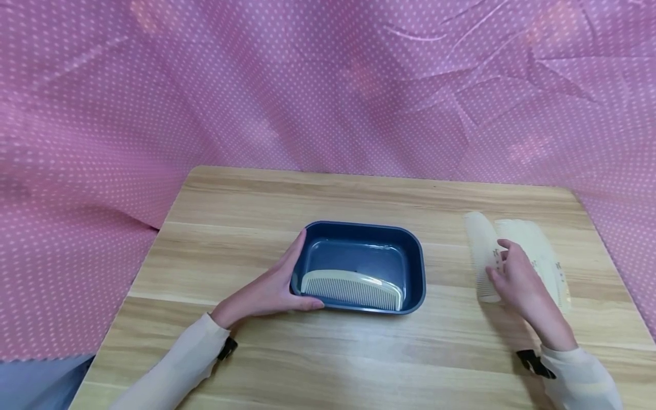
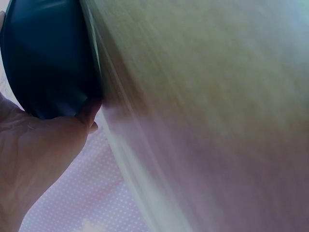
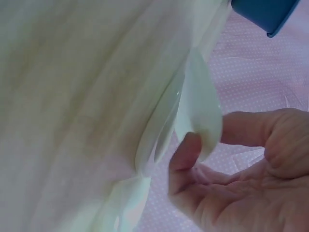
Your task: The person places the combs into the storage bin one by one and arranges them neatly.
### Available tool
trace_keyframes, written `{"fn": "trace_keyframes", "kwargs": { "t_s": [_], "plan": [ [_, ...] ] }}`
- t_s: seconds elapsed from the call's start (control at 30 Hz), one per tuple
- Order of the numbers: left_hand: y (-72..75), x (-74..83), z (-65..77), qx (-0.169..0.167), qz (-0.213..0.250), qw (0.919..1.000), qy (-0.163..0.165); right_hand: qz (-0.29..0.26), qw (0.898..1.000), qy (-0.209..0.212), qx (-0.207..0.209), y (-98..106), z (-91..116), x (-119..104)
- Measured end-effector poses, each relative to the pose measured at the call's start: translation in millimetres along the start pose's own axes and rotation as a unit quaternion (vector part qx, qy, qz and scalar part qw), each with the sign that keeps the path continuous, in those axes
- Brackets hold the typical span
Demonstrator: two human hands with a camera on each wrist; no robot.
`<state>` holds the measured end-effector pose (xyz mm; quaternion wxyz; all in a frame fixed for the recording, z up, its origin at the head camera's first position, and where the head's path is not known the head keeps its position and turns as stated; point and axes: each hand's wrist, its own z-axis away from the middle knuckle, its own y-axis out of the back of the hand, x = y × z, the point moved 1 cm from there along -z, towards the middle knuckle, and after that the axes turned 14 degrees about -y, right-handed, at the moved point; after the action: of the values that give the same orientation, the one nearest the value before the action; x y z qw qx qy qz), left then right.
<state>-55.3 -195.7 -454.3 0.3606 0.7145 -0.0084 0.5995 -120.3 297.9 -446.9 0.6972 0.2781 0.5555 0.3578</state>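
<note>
A dark blue rectangular box point(image 1: 359, 250) stands on the wooden table, with a pale comb point(image 1: 353, 287) lying along its near side, teeth toward the near wall. My left hand point(image 1: 271, 290) grips the box's left end, thumb at the near side and fingers by the far left corner. At the right, my right hand point(image 1: 517, 279) pinches a pale comb point(image 1: 482, 256) by its spine edge between thumb and fingers. In the right wrist view this comb point(image 3: 198, 101) stands tilted up from the table. Several more pale combs point(image 1: 533, 239) overlap beneath and beside that hand.
The light wood table point(image 1: 246, 199) carries the box near its middle and the combs toward its right edge. Pink dotted cloth point(image 1: 307, 85) hangs behind and along the sides of the table.
</note>
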Motion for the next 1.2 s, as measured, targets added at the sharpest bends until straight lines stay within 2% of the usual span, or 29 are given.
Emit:
{"fn": "trace_keyframes", "kwargs": {
  "t_s": [0.17, 0.43, 0.6, 0.73, 0.93, 1.2],
  "plan": [
    [-2.1, -2.0, -0.4, 0.003, 0.000, 1.0000, -0.001, -0.063, 0.997, 0.040, -0.011, -3, 1, 1],
    [-1.9, -1.2, 0.4, 0.003, -0.002, 1.0000, 0.008, -0.119, 0.992, 0.034, -0.012, -7, 9, -5],
    [-1.6, -1.2, 0.3, 0.003, 0.000, 1.0000, 0.009, -0.166, 0.985, 0.029, -0.028, -4, 13, -11],
    [-1.1, -2.1, 0.3, 0.005, 0.003, 1.0000, 0.006, -0.221, 0.974, 0.018, -0.048, -3, 14, -16],
    [-0.8, -2.5, -0.3, 0.004, 0.002, 1.0000, 0.003, -0.318, 0.945, 0.021, -0.067, -4, 17, -20],
    [-0.6, -0.7, -0.4, 0.003, 0.004, 1.0000, 0.008, -0.352, 0.933, 0.000, -0.077, -11, 18, -29]
  ]
}}
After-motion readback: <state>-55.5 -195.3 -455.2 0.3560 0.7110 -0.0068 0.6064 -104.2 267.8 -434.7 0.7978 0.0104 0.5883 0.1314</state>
